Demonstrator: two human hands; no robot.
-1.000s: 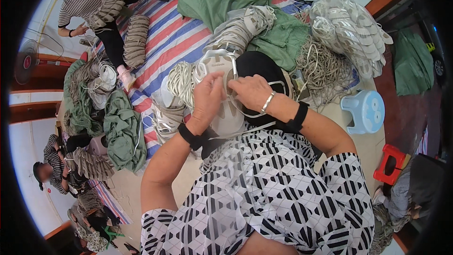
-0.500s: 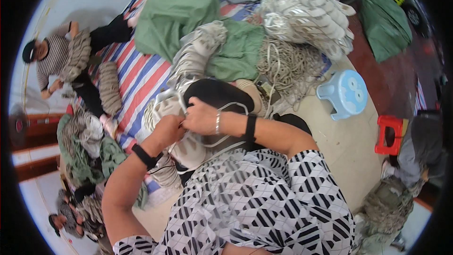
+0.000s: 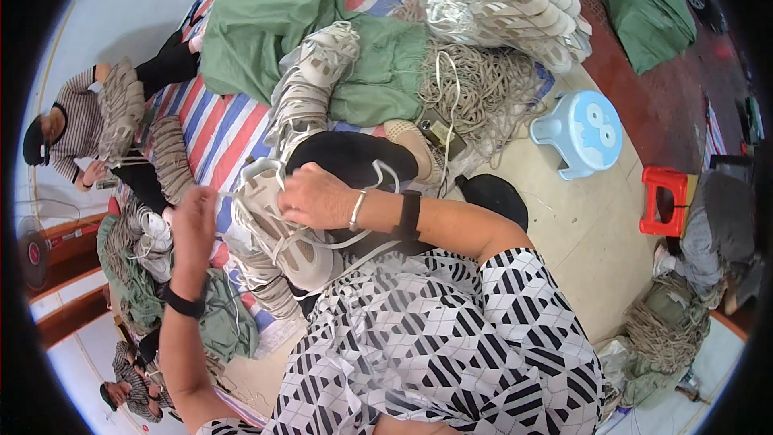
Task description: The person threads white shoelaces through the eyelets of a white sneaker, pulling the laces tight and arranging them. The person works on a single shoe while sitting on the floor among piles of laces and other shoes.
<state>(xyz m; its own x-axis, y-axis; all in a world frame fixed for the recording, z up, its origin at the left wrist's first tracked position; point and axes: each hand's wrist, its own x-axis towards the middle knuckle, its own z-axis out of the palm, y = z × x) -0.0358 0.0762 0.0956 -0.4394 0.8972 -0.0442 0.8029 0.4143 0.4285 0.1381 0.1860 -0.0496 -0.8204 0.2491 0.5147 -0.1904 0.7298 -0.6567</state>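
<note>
A beige and white shoe upper (image 3: pixel 302 264) lies across my lap, its pale shoelace (image 3: pixel 385 248) looping over the front and toward my right forearm. My right hand (image 3: pixel 318 196) is closed at the upper's lace edge, fingers curled onto it. Off to the left, my left hand (image 3: pixel 195 213) is raised and blurred, its fingers together on a lace that stretches toward the upper. Behind the upper, a long row of nested shoe uppers (image 3: pixel 304 95) runs away over the striped sheet. More uppers (image 3: pixel 266 278) are stacked under the one at my hands.
A plastic-wrapped heap of shoe uppers (image 3: pixel 507 4) sits at the back, beside a pile of laces (image 3: pixel 475 89). Green cloth (image 3: pixel 270 24) covers the striped sheet (image 3: pixel 211 125). A blue stool (image 3: pixel 592 133) and red stool (image 3: pixel 646 201) stand right. Another person (image 3: pixel 76 117) sits left.
My left hand has moved away from my right hand, out to the left, drawing a lace. My right hand has shifted slightly left, and the view has tilted a little.
</note>
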